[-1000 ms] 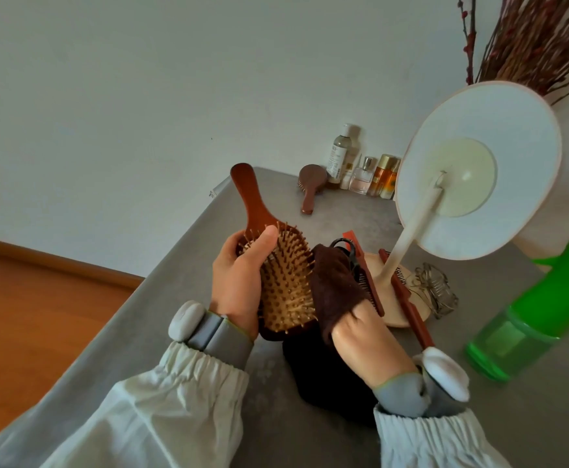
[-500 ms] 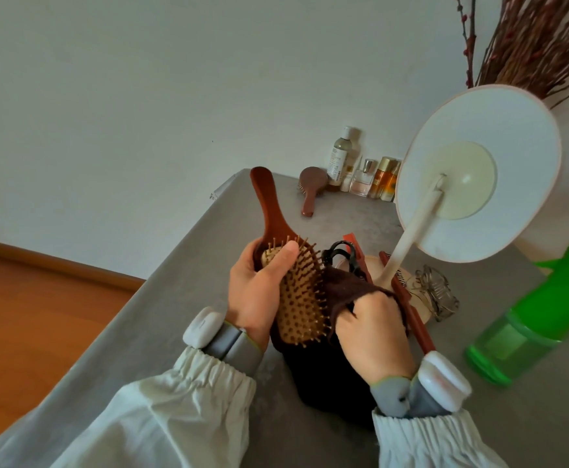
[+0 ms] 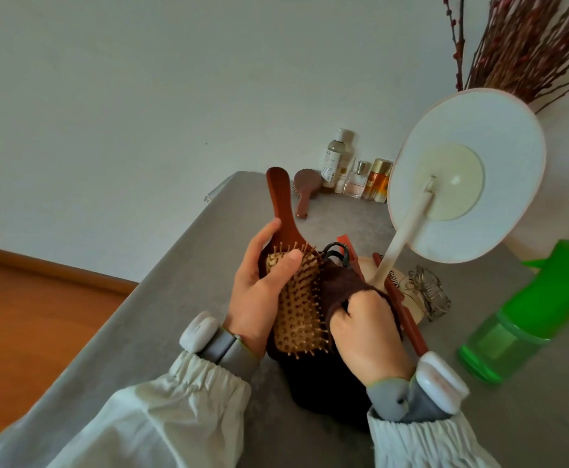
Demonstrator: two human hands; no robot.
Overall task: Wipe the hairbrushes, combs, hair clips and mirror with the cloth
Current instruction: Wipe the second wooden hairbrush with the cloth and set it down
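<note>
1. Table (image 3: 181,298): grey surface running away toward the white wall; it bears every item below.
2. Mirror (image 3: 465,177): round, white, on a pale stem rising from a base at centre right; its back faces the camera, disc tilted up and to the right.
3. Spray bottle (image 3: 526,319): green, translucent, at the right edge, well apart from the hands.
4. Cloth (image 3: 340,292): dark brown; its upper part is bunched against the right edge of the bristle pad, the rest hangs down to the table.
5. Paddle hairbrush (image 3: 298,309): wooden, held above the table at centre; long axis runs near to far, handle pointing away toward the wall, bristles facing up.
6. Left hand (image 3: 259,295): fingers curled round the brush head, thumb lying across the bristles.
7. Right hand (image 3: 367,336): fingers closed on the cloth.
8. Small hairbrush (image 3: 305,190): lying at the far end beside the bottles (image 3: 354,173).
9. Clear hair clip (image 3: 426,293): on the table, right of the mirror base.
</note>
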